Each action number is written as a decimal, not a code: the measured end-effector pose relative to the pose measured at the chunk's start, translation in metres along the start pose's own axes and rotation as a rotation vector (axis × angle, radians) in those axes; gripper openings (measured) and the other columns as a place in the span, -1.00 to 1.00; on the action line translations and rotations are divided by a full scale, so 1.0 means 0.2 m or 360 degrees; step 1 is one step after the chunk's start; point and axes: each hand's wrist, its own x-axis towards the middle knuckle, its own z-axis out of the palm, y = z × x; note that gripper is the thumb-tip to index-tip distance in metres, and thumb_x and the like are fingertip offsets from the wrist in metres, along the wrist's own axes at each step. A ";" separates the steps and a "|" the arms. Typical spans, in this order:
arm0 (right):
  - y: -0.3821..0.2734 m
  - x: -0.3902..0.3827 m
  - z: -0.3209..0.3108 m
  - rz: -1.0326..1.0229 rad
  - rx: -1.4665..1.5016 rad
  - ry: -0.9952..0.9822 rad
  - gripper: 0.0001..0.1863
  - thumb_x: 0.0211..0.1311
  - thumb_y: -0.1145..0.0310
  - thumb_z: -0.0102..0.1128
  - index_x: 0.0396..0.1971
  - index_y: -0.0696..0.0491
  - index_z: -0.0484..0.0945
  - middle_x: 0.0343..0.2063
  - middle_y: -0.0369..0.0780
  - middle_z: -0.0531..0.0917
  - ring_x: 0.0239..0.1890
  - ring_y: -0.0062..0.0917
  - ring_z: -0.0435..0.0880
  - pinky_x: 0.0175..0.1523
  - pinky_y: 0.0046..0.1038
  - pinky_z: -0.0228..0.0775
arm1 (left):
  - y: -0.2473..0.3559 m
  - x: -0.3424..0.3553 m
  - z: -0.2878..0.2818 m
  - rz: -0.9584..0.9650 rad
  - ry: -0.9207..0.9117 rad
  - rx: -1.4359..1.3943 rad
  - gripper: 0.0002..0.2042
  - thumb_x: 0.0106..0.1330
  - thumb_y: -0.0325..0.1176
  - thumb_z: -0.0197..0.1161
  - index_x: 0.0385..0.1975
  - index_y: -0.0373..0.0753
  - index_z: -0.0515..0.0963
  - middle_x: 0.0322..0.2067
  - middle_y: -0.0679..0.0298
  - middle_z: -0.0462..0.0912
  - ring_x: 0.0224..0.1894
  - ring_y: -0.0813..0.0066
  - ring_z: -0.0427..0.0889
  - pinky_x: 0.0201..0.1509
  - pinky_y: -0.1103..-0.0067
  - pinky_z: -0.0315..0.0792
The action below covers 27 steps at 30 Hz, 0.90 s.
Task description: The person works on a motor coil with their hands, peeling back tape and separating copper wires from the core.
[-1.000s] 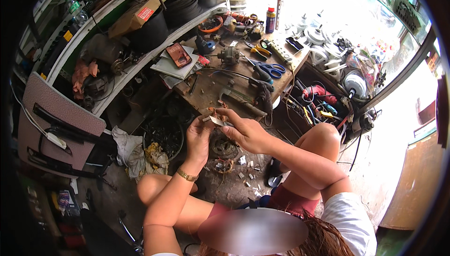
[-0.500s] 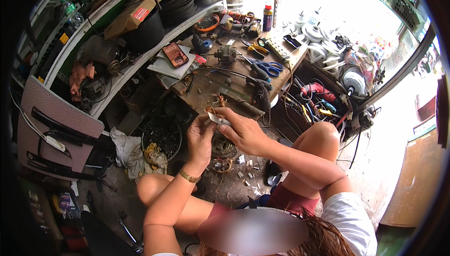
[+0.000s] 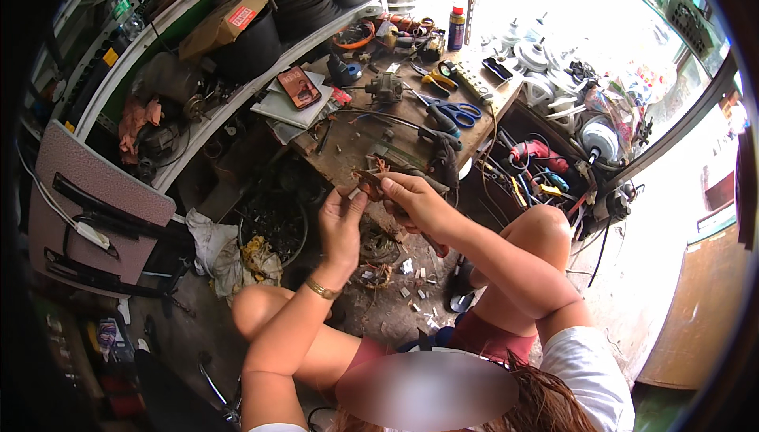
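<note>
In front of me, over the near edge of the workbench, both hands hold a small brown and copper-coloured part that looks like a copper-wound motor core. Thumb and fingers of my left hand pinch its left side, beside a small pale piece. My right hand is closed at its right side, thumb on top. A red-handled tool juts out below the right hand; its working end is hidden, and its grip there is only partly visible. Below the hands, loose wire coils lie on the floor.
On the workbench lie a phone, blue-handled scissors, yellow-handled pliers, a small motor and a power strip. A toolbox drawer stands right; a basin of dark scraps stands left. White bits litter the floor.
The pale strip seen between the fingers has mostly gone from sight, and the copper-coloured part now shows. My right hand has shifted slightly right, and the red-handled tool has appeared beneath it.
</note>
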 end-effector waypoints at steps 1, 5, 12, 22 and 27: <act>0.01 0.00 0.00 -0.0115 -0.0111 -0.0006 -0.63 0.48 0.19 -0.13 0.14 0.04 0.41 -0.40 -0.41 0.48 -0.48 -0.80 0.35 -0.43 -0.72 0.20 | 0.02 0.02 -0.01 -0.0068 -0.0090 -0.0088 -0.86 0.34 -0.38 0.22 -0.25 -0.30 0.50 -0.28 0.32 0.64 -0.18 0.65 0.55 -0.02 0.65 0.40; 0.11 0.03 -0.02 -0.0671 -0.0877 0.0134 -0.59 0.46 0.21 -0.15 0.20 0.03 0.35 -0.19 -0.21 0.59 -0.22 -0.47 0.54 -0.13 -0.48 0.36 | 0.04 -0.02 0.05 -0.0089 -0.0068 -0.0118 -0.84 0.36 -0.42 0.16 -0.12 -0.28 0.47 -0.16 0.32 0.58 -0.10 0.61 0.55 0.04 0.65 0.44; 0.09 -0.06 0.06 -0.0807 -0.1291 0.0268 -0.56 0.39 0.21 -0.13 0.24 -0.11 0.24 -0.02 -0.04 0.56 0.00 -0.09 0.53 0.03 -0.16 0.36 | 0.01 -0.03 0.00 0.0029 0.0053 -0.0098 -0.76 0.28 -0.42 0.27 -0.10 -0.34 0.51 -0.16 0.30 0.61 -0.10 0.60 0.55 0.06 0.61 0.40; 0.05 -0.07 0.14 -0.0776 -0.1300 0.0444 -0.62 0.36 0.26 -0.05 0.15 -0.08 0.28 -0.10 -0.03 0.58 -0.09 -0.04 0.55 -0.10 -0.17 0.39 | -0.02 -0.04 0.00 0.0492 0.0085 0.0528 -0.89 0.28 -0.54 0.23 -0.24 -0.33 0.49 -0.14 0.27 0.57 -0.05 0.59 0.51 0.08 0.62 0.38; 0.09 -0.01 0.12 -0.0819 -0.0966 0.0407 -0.70 0.39 0.28 -0.07 0.05 0.02 0.32 -0.21 -0.02 0.58 -0.16 -0.16 0.57 -0.11 -0.28 0.39 | -0.04 -0.01 -0.01 0.0666 0.0125 0.0857 -0.91 0.26 -0.61 0.20 -0.27 -0.37 0.50 -0.15 0.25 0.59 -0.07 0.60 0.53 0.05 0.62 0.40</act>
